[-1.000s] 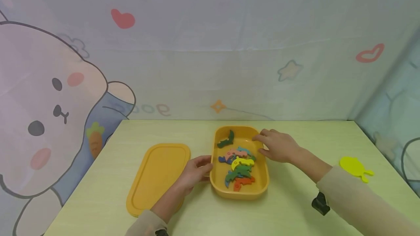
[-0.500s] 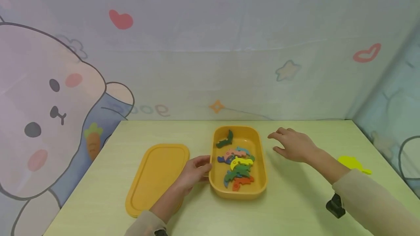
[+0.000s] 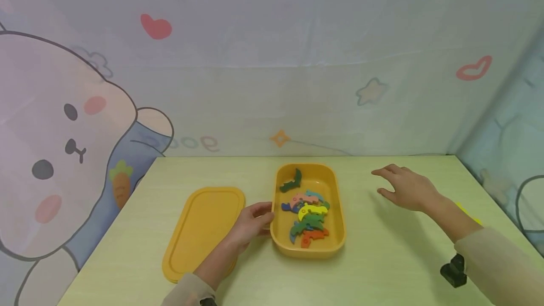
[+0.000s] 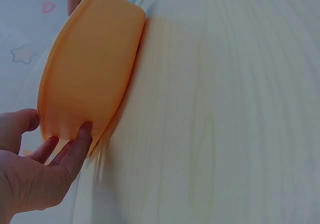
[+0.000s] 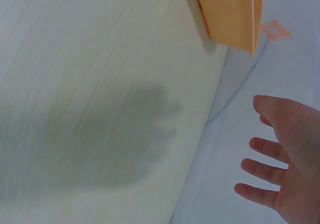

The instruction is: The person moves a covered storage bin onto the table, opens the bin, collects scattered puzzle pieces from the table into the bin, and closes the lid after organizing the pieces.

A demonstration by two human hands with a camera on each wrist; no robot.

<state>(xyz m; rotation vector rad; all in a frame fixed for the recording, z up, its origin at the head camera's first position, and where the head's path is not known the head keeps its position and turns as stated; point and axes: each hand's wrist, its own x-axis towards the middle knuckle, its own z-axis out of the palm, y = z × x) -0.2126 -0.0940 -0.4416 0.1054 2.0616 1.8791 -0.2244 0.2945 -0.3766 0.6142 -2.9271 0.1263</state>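
Observation:
A yellow-orange plastic bin [image 3: 308,252] stands on the table, with several small flat animal-like pieces inside. Among them are a yellow piece [image 3: 313,210], a red-orange piece [image 3: 315,237], and a dark green curved piece [image 3: 291,183] lying apart near the far left corner. My left hand [image 3: 250,225] rests against the bin's left side; in the left wrist view its fingertips touch the outer wall and its thumb is at the rim. To the right of the bin, my right hand [image 3: 409,190] hovers over the table with nothing in it, fingers spread [image 5: 264,170].
A flat yellow-orange lid [image 3: 206,230] lies on the table left of the bin, partly behind the left forearm. At the right, a bright yellow piece [image 3: 462,208] is mostly hidden by the right arm. A printed curtain [image 3: 255,84] hangs behind the table [image 3: 352,277].
My right hand has left the bin's right rim and moved rightward through the air, covering more of the bright yellow piece. The left hand, bin and its contents have stayed in place.

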